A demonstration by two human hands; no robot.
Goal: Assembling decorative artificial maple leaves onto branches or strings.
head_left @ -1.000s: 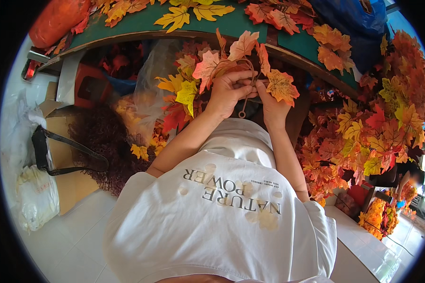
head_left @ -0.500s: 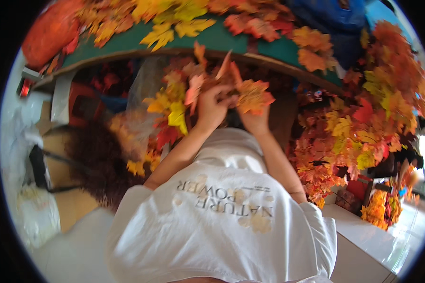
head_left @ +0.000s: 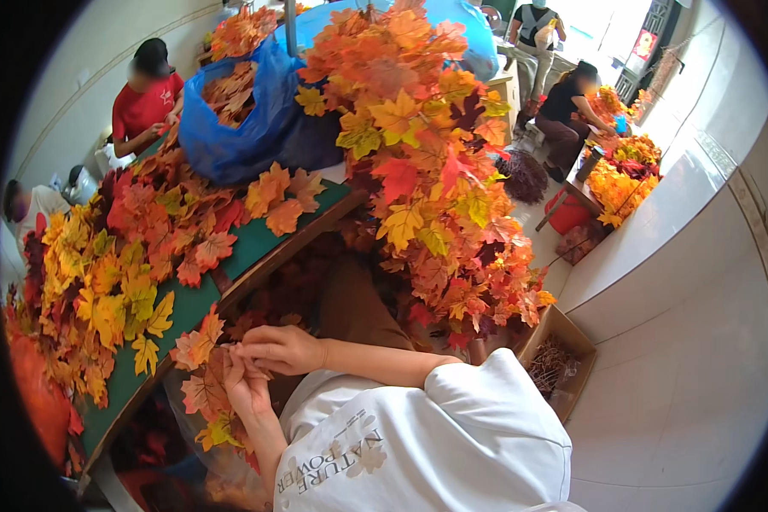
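By the table's near edge [head_left: 294,246], left hand [head_left: 249,391] and right hand [head_left: 283,350] pinch at a leaf spray [head_left: 205,394], slanting lengthwise toward that edge.

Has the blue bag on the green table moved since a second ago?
No; against the green table, the blue bag still sits near the right end. The view turned.
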